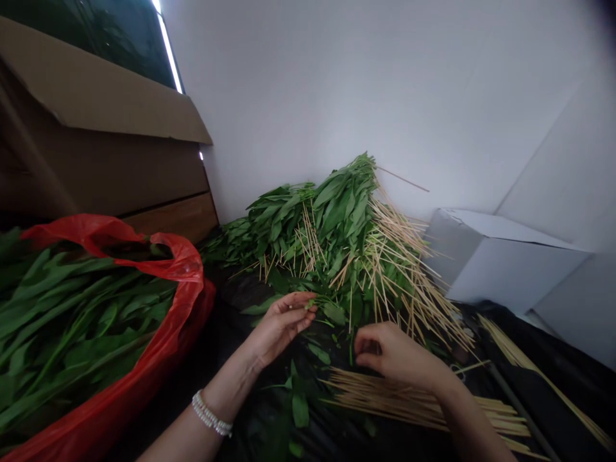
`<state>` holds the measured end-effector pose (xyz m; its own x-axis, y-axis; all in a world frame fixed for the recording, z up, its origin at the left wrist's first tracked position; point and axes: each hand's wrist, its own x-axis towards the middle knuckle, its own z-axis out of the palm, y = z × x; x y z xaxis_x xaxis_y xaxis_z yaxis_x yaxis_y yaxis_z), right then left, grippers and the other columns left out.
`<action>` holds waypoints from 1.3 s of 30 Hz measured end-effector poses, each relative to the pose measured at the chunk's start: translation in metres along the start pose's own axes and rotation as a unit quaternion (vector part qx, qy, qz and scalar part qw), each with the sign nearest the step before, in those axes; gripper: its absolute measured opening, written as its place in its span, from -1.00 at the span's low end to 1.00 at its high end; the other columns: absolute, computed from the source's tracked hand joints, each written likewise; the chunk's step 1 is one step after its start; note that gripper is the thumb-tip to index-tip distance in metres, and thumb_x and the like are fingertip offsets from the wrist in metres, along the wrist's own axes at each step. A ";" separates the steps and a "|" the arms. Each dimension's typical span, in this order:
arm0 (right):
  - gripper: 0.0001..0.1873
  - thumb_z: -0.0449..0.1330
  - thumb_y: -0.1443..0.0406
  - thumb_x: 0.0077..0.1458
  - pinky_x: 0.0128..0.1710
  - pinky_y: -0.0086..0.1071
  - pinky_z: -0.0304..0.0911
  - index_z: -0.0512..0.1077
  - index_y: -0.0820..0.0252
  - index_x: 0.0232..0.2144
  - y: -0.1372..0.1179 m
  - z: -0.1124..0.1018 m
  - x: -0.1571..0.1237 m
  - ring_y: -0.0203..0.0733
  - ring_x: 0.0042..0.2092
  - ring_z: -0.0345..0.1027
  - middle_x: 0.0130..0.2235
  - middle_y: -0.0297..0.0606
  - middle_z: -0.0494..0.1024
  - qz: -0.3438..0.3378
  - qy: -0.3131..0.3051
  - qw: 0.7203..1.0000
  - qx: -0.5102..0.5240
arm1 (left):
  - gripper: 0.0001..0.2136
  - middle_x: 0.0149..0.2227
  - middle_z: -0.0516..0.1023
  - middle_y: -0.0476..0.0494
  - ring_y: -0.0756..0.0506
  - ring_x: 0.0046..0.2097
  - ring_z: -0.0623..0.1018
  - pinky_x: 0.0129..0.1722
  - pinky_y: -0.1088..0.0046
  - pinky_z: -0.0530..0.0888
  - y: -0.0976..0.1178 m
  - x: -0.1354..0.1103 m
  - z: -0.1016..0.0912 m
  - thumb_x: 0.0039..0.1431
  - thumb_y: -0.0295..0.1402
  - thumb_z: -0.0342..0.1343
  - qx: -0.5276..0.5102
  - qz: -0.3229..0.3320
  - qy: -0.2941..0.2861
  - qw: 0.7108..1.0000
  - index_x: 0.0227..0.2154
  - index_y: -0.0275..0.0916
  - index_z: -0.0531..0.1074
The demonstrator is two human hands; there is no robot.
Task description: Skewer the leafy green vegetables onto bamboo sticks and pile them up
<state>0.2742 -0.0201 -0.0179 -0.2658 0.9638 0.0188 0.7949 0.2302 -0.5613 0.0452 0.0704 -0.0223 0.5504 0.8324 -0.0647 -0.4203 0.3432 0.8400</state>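
My left hand [287, 324], with a beaded bracelet [210, 414] at the wrist, pinches a leafy green sprig [333, 310] by its stem end; the leaves point to the right. To its right, my right hand [392, 353] has its fingers curled and thumb closed toward them. A short green stem [351, 351] shows at those fingertips, but I cannot tell whether it is gripped. Beneath the right hand and forearm lies a bundle of thin wooden sticks [385, 398]. Loose leaves [299, 407] are scattered on the black plastic sheet [231, 385] below both hands.
Against the white wall, leaves threaded on sticks form a large pile [346, 205], stick ends [423, 282] fanning right. A red plastic bag [192, 276] full of long leaves stands left, before a cardboard box [125, 160]. At right are a white box [510, 263] and more sticks [539, 372].
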 end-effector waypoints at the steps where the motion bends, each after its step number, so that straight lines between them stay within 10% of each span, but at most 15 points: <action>1: -0.95 0.20 0.37 -0.08 -0.44 -0.53 0.11 0.45 0.12 -0.49 0.000 0.002 -0.001 -0.37 -0.43 0.32 -0.48 -0.47 0.47 0.000 -0.009 1.000 -0.004 | -0.66 -0.31 0.58 -0.12 0.01 -0.29 0.54 -0.23 0.57 0.43 0.000 0.000 0.000 -0.17 -0.51 0.39 0.004 0.009 0.000 1.000 -0.23 -0.27 0.56; 17: -0.83 0.03 0.41 0.02 -0.36 -0.47 0.04 0.40 0.16 -0.49 -0.012 0.021 0.002 -0.34 -0.38 0.26 -0.43 -0.39 0.45 -0.019 -0.037 0.998 -0.046 | -0.71 -0.27 0.62 -0.14 0.03 -0.29 0.54 -0.23 0.57 0.41 0.005 0.005 -0.011 0.02 -0.30 0.30 0.025 0.069 0.029 0.997 -0.18 -0.29 0.55; 29: -0.77 0.00 0.25 0.22 -0.31 -0.44 0.20 0.45 0.12 -0.27 -0.020 0.034 0.018 -0.29 -0.35 0.34 -0.35 -0.34 0.50 -0.051 0.143 0.983 0.106 | -0.72 -0.36 0.65 -0.18 -0.01 -0.37 0.55 -0.34 0.54 0.39 -0.017 0.008 -0.007 -0.14 -0.28 0.38 0.110 0.031 0.019 0.993 -0.35 -0.32 0.56; 39: -0.68 -0.09 0.27 0.28 -0.14 -0.36 0.26 0.44 0.10 -0.10 -0.017 0.041 0.015 -0.21 -0.20 0.41 -0.21 -0.22 0.51 -0.048 0.245 0.968 -0.027 | -0.73 -0.36 0.65 -0.19 0.00 -0.40 0.52 -0.29 0.49 0.42 -0.014 0.006 -0.002 -0.15 -0.29 0.38 0.160 0.048 0.041 0.985 -0.35 -0.32 0.62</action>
<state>0.2341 -0.0151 -0.0423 -0.0590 0.8827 0.4661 0.8103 0.3151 -0.4941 0.0529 0.0720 -0.0359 0.4543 0.8908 -0.0093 -0.2119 0.1182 0.9701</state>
